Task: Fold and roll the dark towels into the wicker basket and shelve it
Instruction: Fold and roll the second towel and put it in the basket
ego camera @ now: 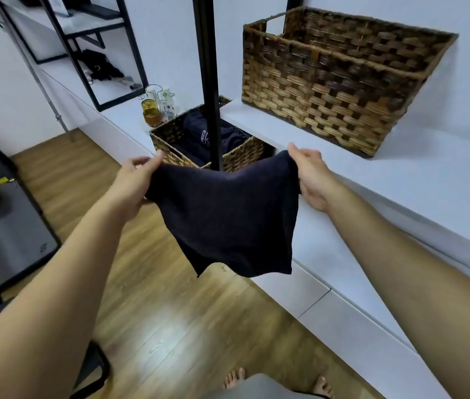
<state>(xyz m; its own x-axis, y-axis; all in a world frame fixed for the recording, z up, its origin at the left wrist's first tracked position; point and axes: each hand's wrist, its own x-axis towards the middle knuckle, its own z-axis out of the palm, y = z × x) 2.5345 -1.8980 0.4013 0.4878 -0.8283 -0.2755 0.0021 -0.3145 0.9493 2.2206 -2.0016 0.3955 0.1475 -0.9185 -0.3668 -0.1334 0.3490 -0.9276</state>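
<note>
A dark navy towel [228, 217] hangs in the air, doubled over, its lower edge dangling above the wooden floor. My left hand [134, 182] pinches its upper left corner and my right hand [311, 177] pinches its upper right corner. Behind the towel, a small wicker basket [170, 139] sits on a lower white ledge and holds several dark towels [199, 131]. A large empty wicker basket [328, 90] stands on the white shelf [429, 180] to the right.
A black metal post [209, 82] rises between the two baskets. Glass bottles [153, 106] stand left of the small basket. A black-framed shelf unit [95, 53] holds dark items at the back left. A grey mat [12, 240] lies on the floor, left.
</note>
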